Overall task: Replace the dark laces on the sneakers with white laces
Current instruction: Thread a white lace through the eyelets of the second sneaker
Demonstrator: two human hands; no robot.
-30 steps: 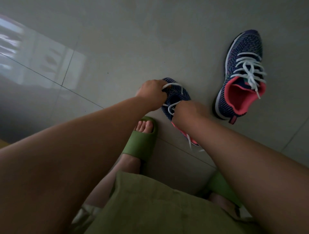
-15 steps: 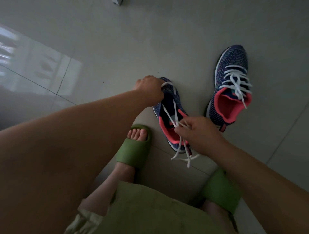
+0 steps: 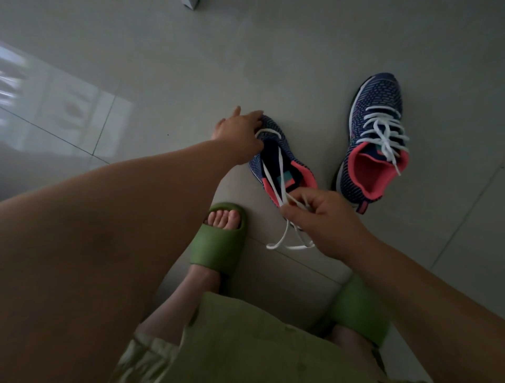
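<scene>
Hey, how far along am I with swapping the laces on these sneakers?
Done: the far sneaker is fully threaded with a white lace. In hand: the near sneaker has a white lace only through its toe-end holes; your right hand pinches both ends, your left hand rests at the toe. Left: threading the remaining holes. No dark laces are in view.

A glossy pale grey tiled floor (image 3: 175, 68) carries 2 navy knit sneakers with coral linings: the near sneaker (image 3: 273, 161) part-laced in white, the far sneaker (image 3: 374, 131) fully laced. 2 green foam slides (image 3: 218, 240) stand nearby; a small pale object (image 3: 191, 3) sits at the top edge.
</scene>
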